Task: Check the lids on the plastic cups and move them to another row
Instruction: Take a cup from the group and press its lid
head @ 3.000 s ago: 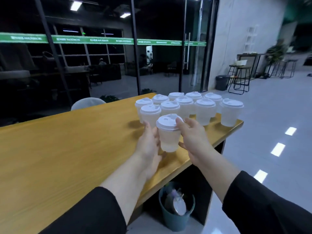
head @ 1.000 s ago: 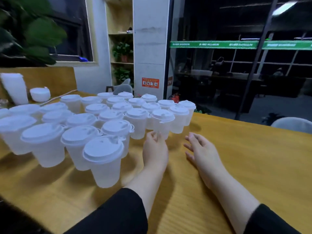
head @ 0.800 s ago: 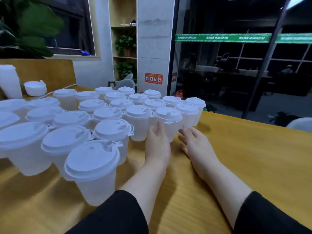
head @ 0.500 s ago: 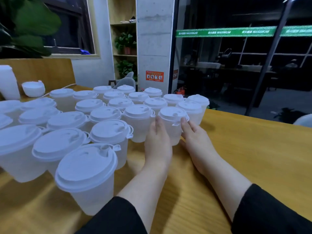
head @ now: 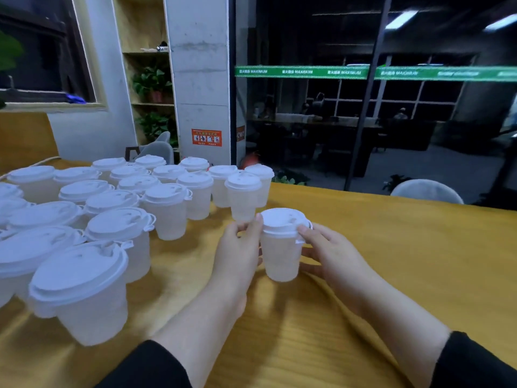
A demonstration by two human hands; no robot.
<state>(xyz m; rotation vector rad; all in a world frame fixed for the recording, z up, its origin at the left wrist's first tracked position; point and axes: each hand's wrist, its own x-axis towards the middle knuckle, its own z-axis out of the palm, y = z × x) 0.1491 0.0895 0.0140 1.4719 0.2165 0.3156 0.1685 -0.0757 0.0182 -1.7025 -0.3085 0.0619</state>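
**One cup out of the pack, lid under the fingers**

The person has a single lidded cup [head: 280, 249] between both hands, just in front of them on the wooden table [head: 391, 261]. The left hand [head: 237, 256] curls round the cup's side from nine o'clock, fingertips up near the rim; the right hand [head: 333, 256] wraps it from three o'clock, a fingertip pressing the edge of the white lid [head: 281, 221]. Whether the base sits on the wood or hangs just clear of it, I cannot tell.

The big crowd of lidded cups [head: 112, 219] stands from nine round to eleven o'clock, the nearest of them close by at twelve. The held cup is apart from all of them.

This looks to me like the checking step: feeling whether the lid is seated all round. Next, I'd guess, a firm press along the rim, then a steady two-handed carry to the other row, keeping the soft walls from buckling.
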